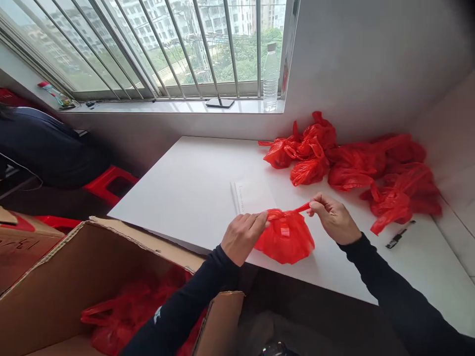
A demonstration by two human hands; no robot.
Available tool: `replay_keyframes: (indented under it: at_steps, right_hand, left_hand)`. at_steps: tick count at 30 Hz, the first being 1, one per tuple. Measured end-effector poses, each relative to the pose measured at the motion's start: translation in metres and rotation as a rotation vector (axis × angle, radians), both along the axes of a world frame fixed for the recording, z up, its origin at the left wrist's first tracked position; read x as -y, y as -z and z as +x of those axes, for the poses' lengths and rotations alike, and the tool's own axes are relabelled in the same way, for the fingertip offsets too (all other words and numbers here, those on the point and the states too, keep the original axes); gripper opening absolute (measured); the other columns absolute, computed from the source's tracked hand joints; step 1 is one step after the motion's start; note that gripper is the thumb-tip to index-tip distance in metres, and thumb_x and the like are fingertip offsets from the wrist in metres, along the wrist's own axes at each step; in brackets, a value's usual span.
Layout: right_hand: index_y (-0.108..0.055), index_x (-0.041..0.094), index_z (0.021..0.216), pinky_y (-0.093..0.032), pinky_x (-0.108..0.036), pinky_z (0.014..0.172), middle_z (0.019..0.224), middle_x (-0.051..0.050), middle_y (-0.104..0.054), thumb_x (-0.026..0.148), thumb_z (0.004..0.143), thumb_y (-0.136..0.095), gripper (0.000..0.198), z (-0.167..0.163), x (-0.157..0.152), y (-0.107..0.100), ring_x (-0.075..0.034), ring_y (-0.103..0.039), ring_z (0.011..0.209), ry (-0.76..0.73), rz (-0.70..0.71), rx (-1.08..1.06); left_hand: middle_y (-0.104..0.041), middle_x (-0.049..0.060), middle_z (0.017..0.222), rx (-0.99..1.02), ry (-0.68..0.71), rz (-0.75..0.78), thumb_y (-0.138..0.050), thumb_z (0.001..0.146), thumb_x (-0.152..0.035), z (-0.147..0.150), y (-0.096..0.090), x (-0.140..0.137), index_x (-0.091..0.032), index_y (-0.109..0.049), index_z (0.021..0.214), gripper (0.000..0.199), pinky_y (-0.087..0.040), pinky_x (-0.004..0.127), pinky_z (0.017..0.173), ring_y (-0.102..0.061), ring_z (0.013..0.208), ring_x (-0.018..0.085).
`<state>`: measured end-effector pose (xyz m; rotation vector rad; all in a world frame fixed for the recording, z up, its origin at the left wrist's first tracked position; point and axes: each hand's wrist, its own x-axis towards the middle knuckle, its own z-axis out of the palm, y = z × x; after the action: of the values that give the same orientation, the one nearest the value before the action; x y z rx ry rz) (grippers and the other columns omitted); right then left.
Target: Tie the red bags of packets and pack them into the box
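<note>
While our left hand [243,235] and right hand [334,217] pinch its twisted handles, the red bag [285,240] rests at lower centre on the white table [193,188].

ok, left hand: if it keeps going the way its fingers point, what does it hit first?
The left hand points right, along the twisted handles of the small red plastic bag it pinches. Past those, the right hand comes first, gripping the other end; depth looks matched, roughly.

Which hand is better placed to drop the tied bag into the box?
Left, probably. The left hand pinches the red bag at its knot and sits on the side of the open cardboard box. The right hand holds only the handle tail, on the far side from the box.
</note>
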<state>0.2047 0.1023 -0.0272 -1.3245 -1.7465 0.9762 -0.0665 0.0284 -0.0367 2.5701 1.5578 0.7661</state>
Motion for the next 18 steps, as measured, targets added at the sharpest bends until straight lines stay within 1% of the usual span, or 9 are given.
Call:
replay_keyframes:
  at_steps: [3,5,8,9,10,12,14,16,18]
  right_hand:
    - [-0.054,0.021,0.074,-0.047,-0.032,0.069,0.071,-0.001,-0.057,0.045,0.091,-0.057,0.030,0.028,0.001,0.025,-0.018,-0.055,0.070,0.182,-0.040,0.021]
    - [-0.053,0.021,0.078,-0.052,-0.034,0.075,0.078,-0.003,-0.061,0.048,0.091,-0.055,0.031,0.030,0.004,0.036,-0.020,-0.061,0.078,0.196,-0.099,-0.104]
    - [-0.048,0.022,0.089,-0.053,-0.039,0.089,0.099,-0.008,-0.068,0.052,0.096,-0.046,0.031,0.005,0.011,0.038,-0.022,-0.065,0.101,0.158,-0.108,-0.329]
    - [-0.046,0.023,0.092,-0.052,-0.040,0.093,0.106,-0.009,-0.069,0.052,0.097,-0.044,0.030,-0.007,0.014,0.037,-0.022,-0.064,0.107,0.140,-0.093,-0.365]
    - [-0.045,0.023,0.095,-0.050,-0.041,0.096,0.111,-0.010,-0.068,0.052,0.098,-0.044,0.029,-0.019,0.016,0.036,-0.022,-0.063,0.111,0.123,-0.070,-0.358]
    - [-0.044,0.024,0.101,-0.048,-0.044,0.099,0.118,-0.012,-0.066,0.053,0.100,-0.041,0.030,-0.038,0.022,0.039,-0.023,-0.061,0.113,0.098,0.009,-0.221]
    - [-0.045,0.023,0.106,-0.045,-0.048,0.100,0.120,-0.014,-0.064,0.055,0.099,-0.039,0.034,-0.045,0.030,0.048,-0.027,-0.060,0.113,0.076,0.099,-0.031]
    - [-0.047,0.022,0.106,-0.045,-0.051,0.097,0.112,-0.017,-0.063,0.059,0.097,-0.037,0.039,-0.040,0.040,0.060,-0.033,-0.060,0.110,0.067,0.141,0.141]
    - [-0.048,0.025,0.103,-0.048,-0.052,0.084,0.098,-0.016,-0.063,0.064,0.094,-0.039,0.041,-0.028,0.047,0.071,-0.037,-0.063,0.098,0.124,0.064,0.286]
  left_hand:
    - [-0.060,0.005,0.066,-0.020,-0.070,-0.081,-0.042,0.100,-0.026,-0.019,0.011,0.015,-0.019,-0.061,0.077,0.031,-0.040,0.034,0.062,-0.054,0.061,0.019]
    - [-0.056,0.003,0.062,0.110,-0.106,-0.142,-0.046,0.099,-0.029,-0.020,0.009,0.017,-0.020,-0.055,0.067,0.035,-0.040,0.033,0.060,-0.052,0.060,0.018]
    - [-0.068,0.008,0.096,0.465,-0.075,-0.194,-0.056,0.095,-0.036,-0.002,0.001,0.005,-0.021,-0.061,0.078,0.023,-0.050,0.035,0.080,-0.062,0.094,0.021]
    - [-0.067,0.009,0.114,0.530,-0.032,-0.221,-0.060,0.092,-0.039,0.007,0.000,-0.001,-0.022,-0.064,0.093,0.018,-0.050,0.037,0.090,-0.061,0.110,0.023]
    - [-0.062,0.010,0.130,0.534,0.020,-0.259,-0.062,0.091,-0.041,0.015,0.003,-0.007,-0.023,-0.063,0.113,0.028,-0.047,0.041,0.099,-0.055,0.124,0.026]
    - [-0.050,0.012,0.148,0.377,0.110,-0.332,-0.059,0.092,-0.044,0.033,0.016,-0.016,-0.022,-0.041,0.145,0.059,-0.039,0.049,0.111,-0.039,0.142,0.029]
    - [-0.044,0.016,0.152,0.139,0.137,-0.314,-0.051,0.096,-0.044,0.048,0.035,-0.017,-0.016,-0.031,0.152,0.065,-0.031,0.055,0.115,-0.029,0.147,0.034]
    - [-0.043,0.021,0.151,-0.056,0.123,-0.188,-0.046,0.098,-0.045,0.061,0.051,-0.010,-0.008,-0.040,0.146,0.060,-0.027,0.058,0.115,-0.032,0.144,0.039]
    - [-0.056,0.022,0.137,-0.173,0.116,-0.056,-0.042,0.099,-0.042,0.069,0.060,-0.003,-0.006,-0.053,0.132,0.050,-0.033,0.057,0.111,-0.045,0.134,0.038]
